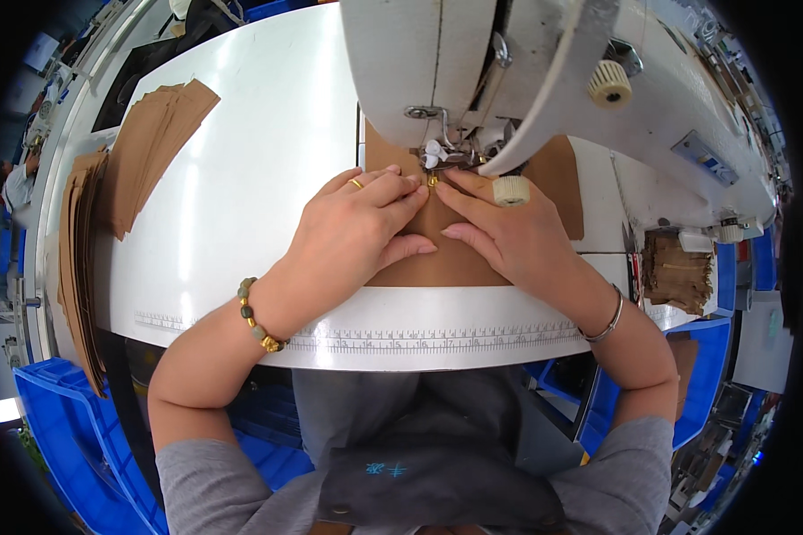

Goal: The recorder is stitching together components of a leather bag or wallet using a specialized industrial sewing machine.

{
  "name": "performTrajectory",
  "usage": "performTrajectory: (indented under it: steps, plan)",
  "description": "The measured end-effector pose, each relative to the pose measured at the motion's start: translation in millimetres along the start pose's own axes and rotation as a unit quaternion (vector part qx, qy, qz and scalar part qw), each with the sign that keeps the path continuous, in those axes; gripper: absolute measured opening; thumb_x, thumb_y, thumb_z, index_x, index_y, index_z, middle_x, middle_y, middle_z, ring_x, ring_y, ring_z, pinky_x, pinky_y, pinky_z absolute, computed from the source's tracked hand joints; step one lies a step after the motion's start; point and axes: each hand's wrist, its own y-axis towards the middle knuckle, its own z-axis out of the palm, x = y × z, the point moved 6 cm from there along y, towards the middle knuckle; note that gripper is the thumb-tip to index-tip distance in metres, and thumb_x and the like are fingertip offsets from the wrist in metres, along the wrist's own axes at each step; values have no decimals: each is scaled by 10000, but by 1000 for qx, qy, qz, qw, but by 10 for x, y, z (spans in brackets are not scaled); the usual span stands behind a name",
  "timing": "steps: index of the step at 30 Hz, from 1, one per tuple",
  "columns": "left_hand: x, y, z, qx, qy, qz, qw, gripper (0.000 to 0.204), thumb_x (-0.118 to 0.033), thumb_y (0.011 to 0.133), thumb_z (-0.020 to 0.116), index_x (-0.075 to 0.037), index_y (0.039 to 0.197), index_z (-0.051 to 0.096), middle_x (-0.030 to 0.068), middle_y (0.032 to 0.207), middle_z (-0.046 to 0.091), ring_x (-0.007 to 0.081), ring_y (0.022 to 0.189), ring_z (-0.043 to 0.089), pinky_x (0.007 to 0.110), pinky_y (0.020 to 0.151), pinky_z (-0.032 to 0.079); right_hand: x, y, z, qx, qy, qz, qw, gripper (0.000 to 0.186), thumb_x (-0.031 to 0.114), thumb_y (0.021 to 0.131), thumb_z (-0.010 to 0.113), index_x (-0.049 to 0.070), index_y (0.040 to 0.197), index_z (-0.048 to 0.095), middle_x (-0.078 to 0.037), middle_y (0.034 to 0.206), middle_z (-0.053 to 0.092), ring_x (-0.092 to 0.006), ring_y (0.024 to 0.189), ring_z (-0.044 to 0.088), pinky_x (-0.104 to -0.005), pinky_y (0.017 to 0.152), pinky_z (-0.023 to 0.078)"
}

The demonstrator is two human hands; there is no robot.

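A brown piece of fabric (pixel 455 254) lies flat on the sewing table, partly under the head of a white sewing machine (pixel 544 98). My left hand (pixel 357 218) rests on its left part with the fingers stretched toward the presser foot (pixel 435 155). On the other side my right hand (pixel 513 223) presses down with fingers extended and thumb apart. Between the two sets of fingertips, just in front of the foot, sits a small gold-coloured metal piece (pixel 433 180), too small to make out fully. The needle point is hidden.
A fanned stack of brown pieces (pixel 156 147) lies at the table's left, with another stack (pixel 80 259) hanging over the edge. Brown bundled pieces (pixel 678 272) sit at the right. A ruler strip (pixel 401 339) runs along the front edge. Blue bins (pixel 76 428) stand below.
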Motion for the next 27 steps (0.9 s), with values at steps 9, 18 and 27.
performTrajectory:
  steps: [9, 18, 27]
  plan:
    - [1, 5, 11, 18, 28, 4, 999, 551, -428, 838, 798, -24, 1212, 763, 88, 1246, 726, 277, 1186, 690, 425, 1042, 534, -14, 13, -3, -10, 27, 1, 1000, 436, 273, 877, 773, 51, 1250, 728, -120, 1193, 715, -328, 1092, 642, -451, 1071, 488]
    - [-58, -58, -3, 24, 42, 16, 999, 593, -466, 803, 809, -70, 1242, 759, 80, 1280, 718, 282, 1263, 672, 462, 1046, 532, -405, -6, 21, -21, 571, 186, 799, 366, 228, 959, 768, 57, 1282, 738, -130, 1214, 712, -208, 1079, 686, -353, 962, 530]
    - [-100, -74, -33, 30, 38, 14, 999, 620, -465, 774, 818, -58, 1238, 758, 95, 1277, 718, 294, 1253, 676, 451, 1049, 535, 34, -71, 14, 3, 56, 23, 998, 450, 309, 893, 794, 58, 1261, 728, -129, 1264, 706, -313, 1156, 657, -471, 1081, 485]
